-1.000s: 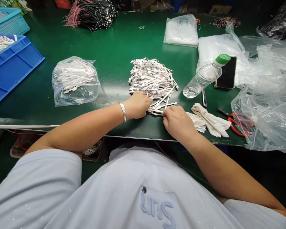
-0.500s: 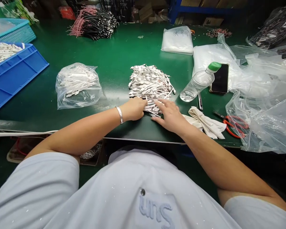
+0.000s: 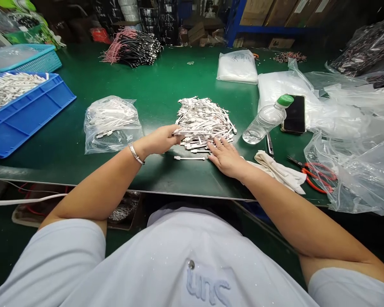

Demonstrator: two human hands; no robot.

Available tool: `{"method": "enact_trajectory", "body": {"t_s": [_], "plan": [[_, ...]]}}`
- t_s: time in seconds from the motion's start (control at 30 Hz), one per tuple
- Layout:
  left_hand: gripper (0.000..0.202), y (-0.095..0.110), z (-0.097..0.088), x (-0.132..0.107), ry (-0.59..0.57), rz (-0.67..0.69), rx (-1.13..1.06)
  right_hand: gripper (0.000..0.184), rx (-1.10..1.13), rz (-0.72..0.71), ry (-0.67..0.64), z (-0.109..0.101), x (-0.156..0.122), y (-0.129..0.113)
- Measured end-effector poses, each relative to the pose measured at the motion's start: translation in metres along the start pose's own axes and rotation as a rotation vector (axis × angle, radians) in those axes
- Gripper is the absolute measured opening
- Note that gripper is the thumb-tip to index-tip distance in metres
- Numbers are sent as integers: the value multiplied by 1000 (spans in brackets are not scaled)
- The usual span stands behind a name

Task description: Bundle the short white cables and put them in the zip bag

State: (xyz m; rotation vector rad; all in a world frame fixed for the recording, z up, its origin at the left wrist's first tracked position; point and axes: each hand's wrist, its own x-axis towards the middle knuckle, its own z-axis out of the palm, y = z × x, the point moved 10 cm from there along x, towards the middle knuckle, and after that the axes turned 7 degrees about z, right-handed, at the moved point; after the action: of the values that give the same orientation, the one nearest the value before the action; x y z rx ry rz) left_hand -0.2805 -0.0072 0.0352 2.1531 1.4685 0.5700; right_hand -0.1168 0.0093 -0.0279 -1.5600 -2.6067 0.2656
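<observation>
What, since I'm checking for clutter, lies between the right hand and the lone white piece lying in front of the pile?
Nothing visible. The lone white piece lies on the bare green table just left of the right hand; the pile sits beyond the piece, not between them.

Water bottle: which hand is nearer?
Right. The right hand rests flat on the near edge of the pile, a short way left of the bottle. The left hand touches the pile's left edge, with the pile between it and the bottle.
</observation>
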Motion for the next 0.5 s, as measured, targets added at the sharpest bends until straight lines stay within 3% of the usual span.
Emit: {"method": "enact_trajectory", "body": {"t_s": [0.1, 0.13, 0.17, 0.27, 0.33, 0.4, 0.5], "plan": [[26, 10, -8, -5, 54, 37, -90, 33, 280, -11, 280, -37, -9, -6], [26, 16, -8, -7, 54, 60, -116, 29, 441, 1, 316, -44, -10, -7], [24, 22, -8, -8, 48, 89, -144, 29, 633, 29, 286, -45, -9, -8], [21, 41, 5, -11, -41, 158, -275, 37, 1261, 154, -31, -25, 5, -24], [21, 49, 18, -13, -126, 162, -392, 41, 1551, 188, -152, -23, 12, -39], [23, 50, 30, -14, -177, 122, -503, 38, 1679, 172, -105, -36, 18, -42], [23, 43, 40, -17, -172, 14, -642, 30, 1716, 148, 151, -64, 24, -22]]}}
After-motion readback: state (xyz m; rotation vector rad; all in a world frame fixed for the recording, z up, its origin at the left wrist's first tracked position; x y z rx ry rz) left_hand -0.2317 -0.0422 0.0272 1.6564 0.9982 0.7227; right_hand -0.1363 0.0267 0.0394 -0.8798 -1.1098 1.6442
